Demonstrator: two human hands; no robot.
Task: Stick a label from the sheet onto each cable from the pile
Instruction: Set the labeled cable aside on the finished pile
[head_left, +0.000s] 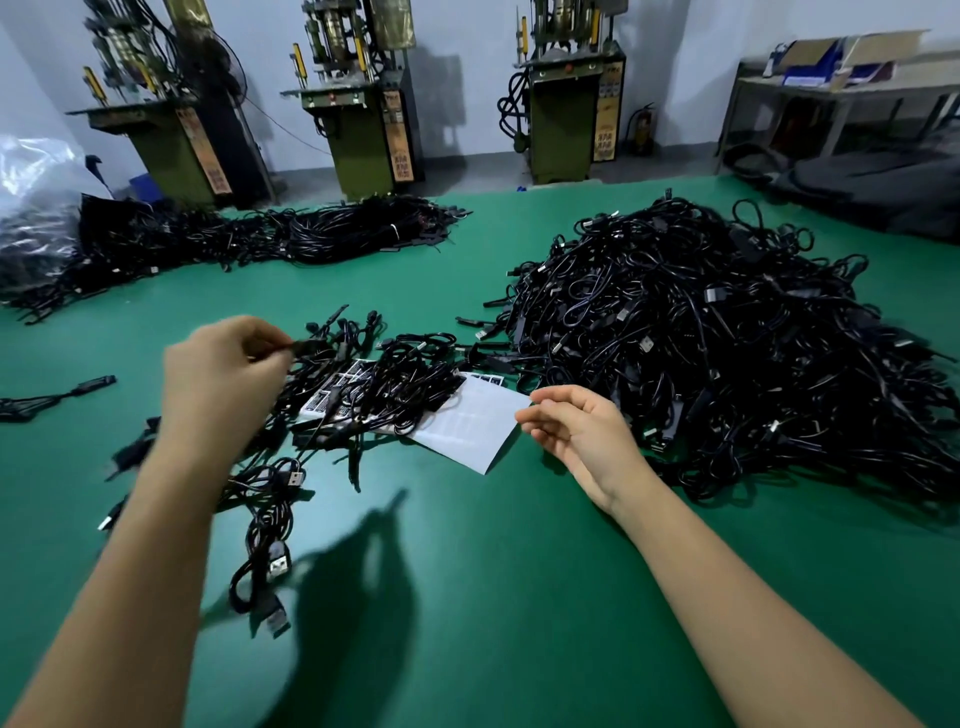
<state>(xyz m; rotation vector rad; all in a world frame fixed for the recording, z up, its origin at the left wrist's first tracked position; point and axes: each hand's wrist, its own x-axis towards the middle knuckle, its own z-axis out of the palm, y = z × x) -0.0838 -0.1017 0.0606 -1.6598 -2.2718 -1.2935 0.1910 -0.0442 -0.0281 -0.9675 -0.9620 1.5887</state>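
A big pile of black cables (727, 338) lies on the right of the green table (467, 597). A white label sheet (467, 426) lies in the middle, partly under a smaller heap of cables (395, 384). My left hand (223, 374) is raised over that heap and pinches the end of a black cable (306, 347) between thumb and fingers. My right hand (576, 431) hovers at the sheet's right corner with its fingers loosely curled; whether a label is at its fingertips is not visible.
More black cables (270, 545) trail toward the near left, and a long bundle (260, 239) lies across the far left beside a clear plastic bag (36, 197). Three green machines (369, 130) stand behind the table. A shelf with boxes (841, 78) is at the far right.
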